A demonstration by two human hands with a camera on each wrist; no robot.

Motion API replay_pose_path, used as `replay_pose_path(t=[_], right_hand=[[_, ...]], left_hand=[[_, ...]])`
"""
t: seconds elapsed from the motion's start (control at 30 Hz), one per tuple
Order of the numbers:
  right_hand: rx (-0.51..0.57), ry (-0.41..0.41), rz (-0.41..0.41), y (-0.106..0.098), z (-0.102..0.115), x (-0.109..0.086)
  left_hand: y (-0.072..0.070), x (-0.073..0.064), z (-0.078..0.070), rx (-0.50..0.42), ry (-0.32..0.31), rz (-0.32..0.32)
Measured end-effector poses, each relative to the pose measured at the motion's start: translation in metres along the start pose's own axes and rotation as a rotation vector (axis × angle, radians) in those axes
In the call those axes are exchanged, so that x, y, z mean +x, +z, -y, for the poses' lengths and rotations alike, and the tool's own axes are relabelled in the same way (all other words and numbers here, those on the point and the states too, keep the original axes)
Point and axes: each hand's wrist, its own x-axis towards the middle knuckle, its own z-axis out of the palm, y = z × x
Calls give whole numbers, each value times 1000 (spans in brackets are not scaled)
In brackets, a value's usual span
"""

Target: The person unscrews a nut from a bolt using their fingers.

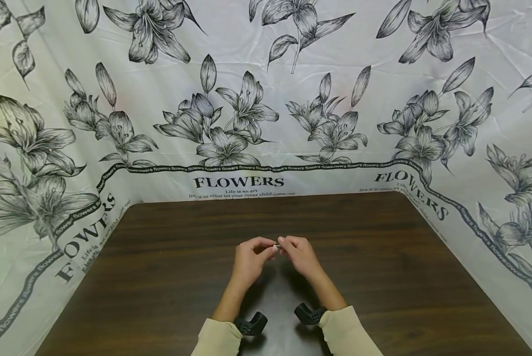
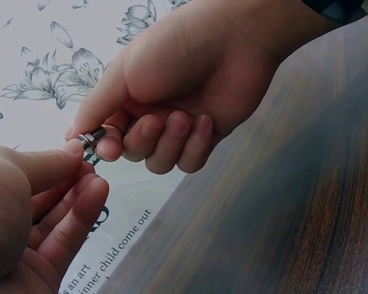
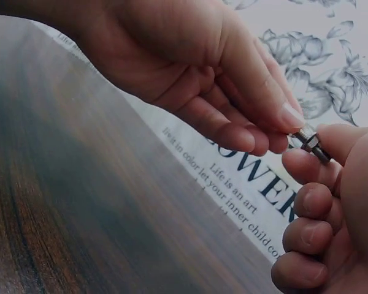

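Note:
A small metal bolt point(image 1: 276, 245) with a nut on it is held up between both hands over the table. My left hand point(image 1: 249, 259) pinches one end of the bolt between thumb and fingertips. From the other side, my right hand point(image 1: 302, 257) has its thumb and index finger around the nut and the dark threaded end. In the right wrist view the nut point(image 3: 310, 143) sits partway along the bolt, between the two thumbs. The right hand's other fingers point(image 2: 162, 141) are curled toward its palm. Fingertips cover part of the bolt.
Below the hands lies a dark wood-grain table point(image 1: 181, 232). A white curtain point(image 1: 319, 44) printed with flowers and lettering stands along its back and sides. A black wrist mount point(image 1: 251, 325) is on the left wrist, another point(image 1: 309, 314) on the right, beside cream sleeves point(image 1: 218, 338).

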Motion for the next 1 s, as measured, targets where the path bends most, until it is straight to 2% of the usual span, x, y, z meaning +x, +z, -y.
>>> replay_pose_path(t=[0.27, 0.4, 0.47, 0.7, 0.87, 1.0], right_hand=[[50, -10, 46, -2, 3, -2], [86, -18, 72, -4, 0, -1], [101, -28, 85, -5, -2, -1], [121, -69, 105, -7, -2, -2], [105, -72, 89, -7, -2, -2], [97, -80, 80, -7, -2, -1]], left_hand=[[-5, -8, -33, 12, 32, 5], [-7, -8, -35, 11, 37, -1], [-7, -7, -34, 17, 34, -4], [-5, 1, 1, 51, 38, 8], [-6, 2, 5, 89, 64, 10], [-6, 2, 6, 83, 66, 13]])
